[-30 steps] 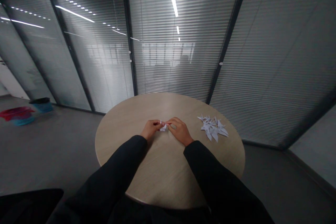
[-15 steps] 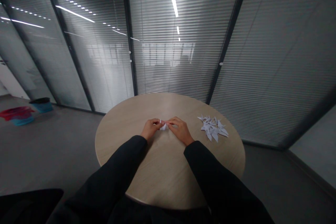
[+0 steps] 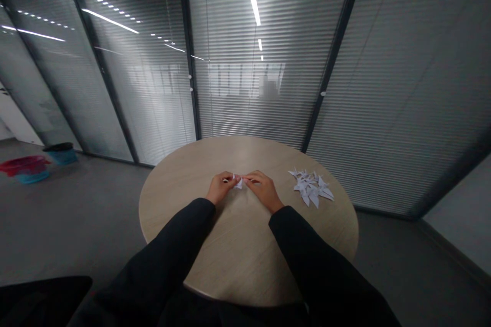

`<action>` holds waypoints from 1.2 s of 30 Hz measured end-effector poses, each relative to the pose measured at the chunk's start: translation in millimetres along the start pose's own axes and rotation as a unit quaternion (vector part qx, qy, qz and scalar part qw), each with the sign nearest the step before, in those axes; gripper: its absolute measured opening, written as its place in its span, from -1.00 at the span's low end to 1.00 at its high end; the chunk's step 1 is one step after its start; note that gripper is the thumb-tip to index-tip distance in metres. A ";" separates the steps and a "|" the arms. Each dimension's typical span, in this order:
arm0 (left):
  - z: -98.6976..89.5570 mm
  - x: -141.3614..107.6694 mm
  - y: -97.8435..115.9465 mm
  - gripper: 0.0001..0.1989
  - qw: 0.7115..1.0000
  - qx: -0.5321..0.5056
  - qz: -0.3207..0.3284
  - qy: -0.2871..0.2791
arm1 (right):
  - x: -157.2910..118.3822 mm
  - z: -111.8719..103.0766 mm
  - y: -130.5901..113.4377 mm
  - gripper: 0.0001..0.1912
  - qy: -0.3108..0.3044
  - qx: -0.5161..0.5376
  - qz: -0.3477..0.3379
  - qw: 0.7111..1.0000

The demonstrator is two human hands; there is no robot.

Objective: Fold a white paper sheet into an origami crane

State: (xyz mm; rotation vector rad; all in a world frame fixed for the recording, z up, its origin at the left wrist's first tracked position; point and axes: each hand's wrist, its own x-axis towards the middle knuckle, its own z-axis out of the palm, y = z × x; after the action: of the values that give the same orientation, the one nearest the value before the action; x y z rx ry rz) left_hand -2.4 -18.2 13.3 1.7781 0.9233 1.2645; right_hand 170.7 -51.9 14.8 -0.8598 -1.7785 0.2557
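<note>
A small folded white paper crane (image 3: 238, 183) is pinched between my two hands over the middle of the round wooden table (image 3: 230, 250). My left hand (image 3: 221, 187) closes thumb and fingers on its left side. From the other side, my right hand (image 3: 263, 188) grips it with the fingertips. Fingers cover part of the paper, so its full shape is hidden. To the right of my right hand lies a loose heap of white paper cranes (image 3: 310, 186), with pointed wings and tails.
Glass partitions with blinds (image 3: 253, 117) rise just behind the table. On the floor at far left stand a blue bin with a red liner (image 3: 28, 167) and a blue bin with a black liner (image 3: 61, 153). A dark chair-like shape (image 3: 42, 296) fills the lower left corner.
Both hands stay in nearly the same place, still pinching the paper crane. The folded paper between the fingertips has shifted very slightly. The heap has not moved.
</note>
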 end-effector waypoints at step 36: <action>-2.2 -3.3 -0.8 -0.69 0.987 0.084 0.137 -0.011 | 2.9 1.0 9.0 -0.61 -0.028 0.170 0.199 0.965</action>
State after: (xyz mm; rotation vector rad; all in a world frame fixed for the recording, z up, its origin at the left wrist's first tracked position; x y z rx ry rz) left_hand -5.5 -20.3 11.7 2.1042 0.8121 1.3672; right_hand 173.2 -43.3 11.5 -0.9577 -1.5363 0.8301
